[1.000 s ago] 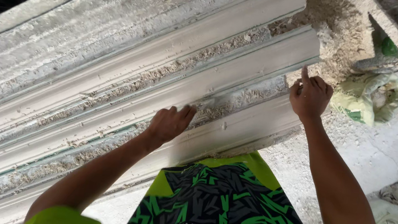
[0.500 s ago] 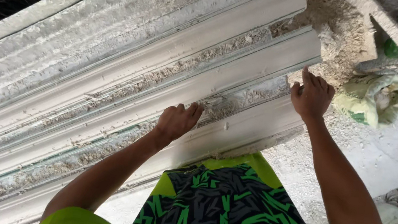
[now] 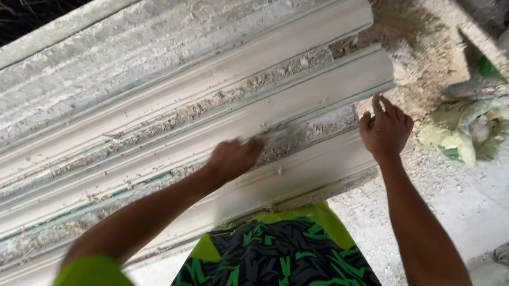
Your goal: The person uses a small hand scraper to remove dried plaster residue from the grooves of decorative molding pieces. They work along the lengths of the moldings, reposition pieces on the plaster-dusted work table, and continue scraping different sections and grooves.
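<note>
Fingers of my left hand (image 3: 234, 158) are curled loosely, holding nothing, and blurred as they rub the plaster moulding (image 3: 206, 117); a second ago they lay flat further down, so the wipe has moved up the groove. Right hand (image 3: 387, 128) stays spread on the moulding's end, steadying it. Both arms reach forward, elbows bent.

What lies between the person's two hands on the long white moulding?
In the head view, only bare moulding: a crumb-strewn groove and smooth ridge between the blurred left hand and the right hand at its end.
</note>
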`<move>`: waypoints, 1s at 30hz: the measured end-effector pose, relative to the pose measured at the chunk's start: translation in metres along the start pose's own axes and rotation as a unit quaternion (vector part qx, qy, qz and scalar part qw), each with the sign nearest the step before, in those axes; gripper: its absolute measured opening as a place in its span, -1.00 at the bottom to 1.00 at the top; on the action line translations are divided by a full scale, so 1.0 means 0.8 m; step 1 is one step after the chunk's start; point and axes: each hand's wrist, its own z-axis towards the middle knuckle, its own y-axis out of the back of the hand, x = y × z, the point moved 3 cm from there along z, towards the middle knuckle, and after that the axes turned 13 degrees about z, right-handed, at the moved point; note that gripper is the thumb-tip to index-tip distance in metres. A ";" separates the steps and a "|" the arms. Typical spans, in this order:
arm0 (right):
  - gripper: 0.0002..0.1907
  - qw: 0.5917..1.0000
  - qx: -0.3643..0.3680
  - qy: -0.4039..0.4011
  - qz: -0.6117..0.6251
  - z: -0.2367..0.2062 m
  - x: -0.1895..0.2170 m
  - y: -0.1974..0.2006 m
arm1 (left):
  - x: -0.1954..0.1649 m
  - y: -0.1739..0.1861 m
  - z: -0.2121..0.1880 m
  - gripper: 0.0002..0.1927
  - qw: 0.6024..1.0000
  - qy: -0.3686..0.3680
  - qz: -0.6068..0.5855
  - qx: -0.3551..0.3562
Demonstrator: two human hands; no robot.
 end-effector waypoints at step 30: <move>-0.62 0.998 -0.002 -0.014 0.053 -0.007 -0.014 0.000 | -0.041 0.031 0.130 -0.59 0.995 0.044 -0.029 -0.090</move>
